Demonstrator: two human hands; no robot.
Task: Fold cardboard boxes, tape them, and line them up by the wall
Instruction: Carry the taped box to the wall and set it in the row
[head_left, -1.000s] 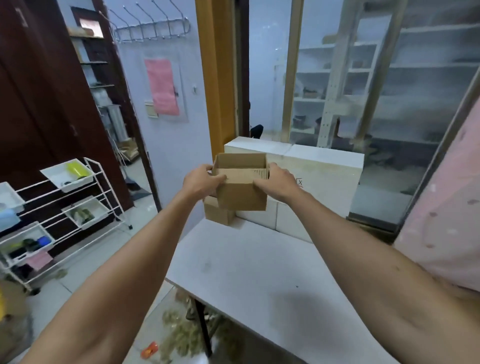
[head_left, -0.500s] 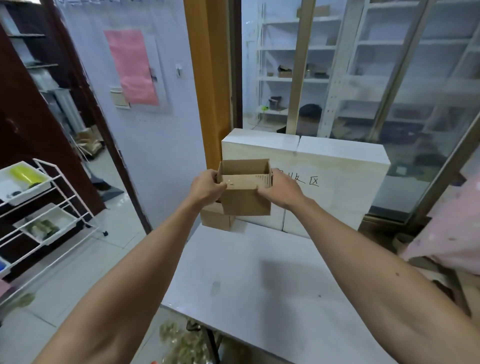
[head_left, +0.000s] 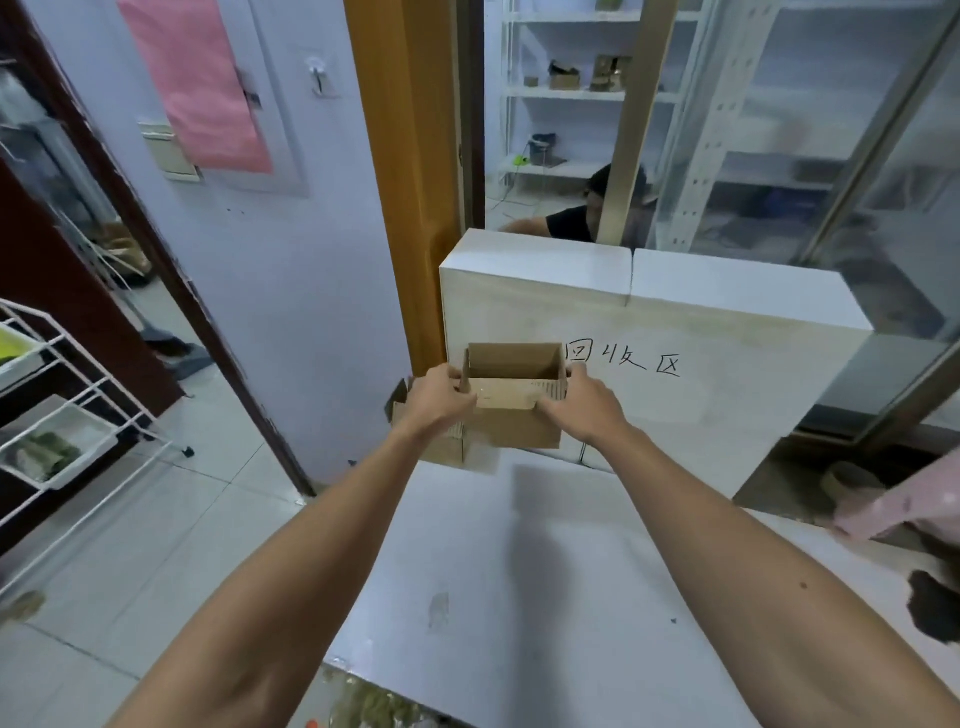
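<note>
Light: cool, even, moderately bright; no hard glare.
Shadow: one soft grey patch on the white table top (head_left: 519, 649), beneath the small open brown cardboard box (head_left: 511, 415).
Glass sliding panels (head_left: 857, 182): hazy reflections; white shelving behind them washed out.
Edges: wide-angle bowing of the dark wooden door frame (head_left: 265, 426); forearms stretched.
Focus: slightly soft throughout.
</note>
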